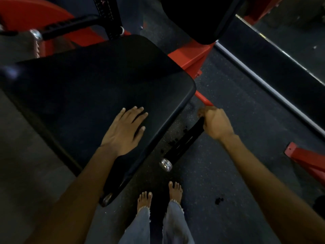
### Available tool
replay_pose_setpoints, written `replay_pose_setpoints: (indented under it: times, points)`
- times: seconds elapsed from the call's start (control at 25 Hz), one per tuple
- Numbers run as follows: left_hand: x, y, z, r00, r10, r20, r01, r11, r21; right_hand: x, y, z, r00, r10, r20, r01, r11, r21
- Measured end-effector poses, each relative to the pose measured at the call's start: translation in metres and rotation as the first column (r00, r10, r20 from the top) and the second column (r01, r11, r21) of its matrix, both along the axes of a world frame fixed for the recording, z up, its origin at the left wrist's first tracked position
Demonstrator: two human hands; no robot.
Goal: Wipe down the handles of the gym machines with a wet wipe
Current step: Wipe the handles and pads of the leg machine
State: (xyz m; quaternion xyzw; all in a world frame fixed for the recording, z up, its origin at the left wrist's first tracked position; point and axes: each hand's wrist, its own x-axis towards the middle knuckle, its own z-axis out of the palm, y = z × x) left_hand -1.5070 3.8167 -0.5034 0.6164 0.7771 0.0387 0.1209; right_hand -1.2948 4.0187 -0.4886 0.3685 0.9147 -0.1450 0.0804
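Mid-task by the look of it: right hand is fisted around the upper end of the near black handle, the one with the chrome end cap, just below where the red bar comes out from under the seat. No wet wipe visible; it may be bunched inside the fist, cannot tell, frame is dark and a bit blurred there. Lower stretch of the grip down to the cap is bare, so probably that length is left to rub, if it isn't done already. A second black handle with a chrome cap sits far left, untouched now, likely also pending. Left hand lies flat, fingers straight and slightly spread, palm down on the black seat pad, holding nothing, seems to be bracing. Right arm reaches forward and inward from the near right, wrist bent. Person stands barefoot on the dark floor, near the pad's right edge.
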Motion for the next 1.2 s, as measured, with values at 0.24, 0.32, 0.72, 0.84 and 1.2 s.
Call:
replay_pose_setpoints:
  times: [0.24,0.32,0.72,0.84,1.2]
  points:
    - [0.000,-0.001,-0.001,1.000,0.009,0.005,-0.009,1.000,0.002,-0.007,-0.035,0.022,0.980,0.195,0.040,-0.187,0.971,-0.152]
    - [0.000,-0.001,-0.001,1.000,0.010,0.014,-0.010,1.000,0.010,-0.011,-0.058,0.034,0.953,0.303,0.000,-0.298,0.938,-0.177]
    - [0.000,-0.001,-0.003,1.000,0.019,0.019,-0.019,1.000,0.014,-0.004,-0.128,0.023,0.807,0.482,-0.342,-0.547,0.828,-0.124]
    - [0.000,-0.001,-0.003,1.000,0.017,0.021,-0.017,1.000,0.016,-0.005,-0.098,0.020,0.799,0.563,-0.212,-0.587,0.807,-0.069]
    - [-0.001,-0.001,-0.003,1.000,0.011,0.024,-0.011,1.000,0.018,0.001,0.019,-0.011,0.922,0.381,0.070,-0.385,0.922,0.049]
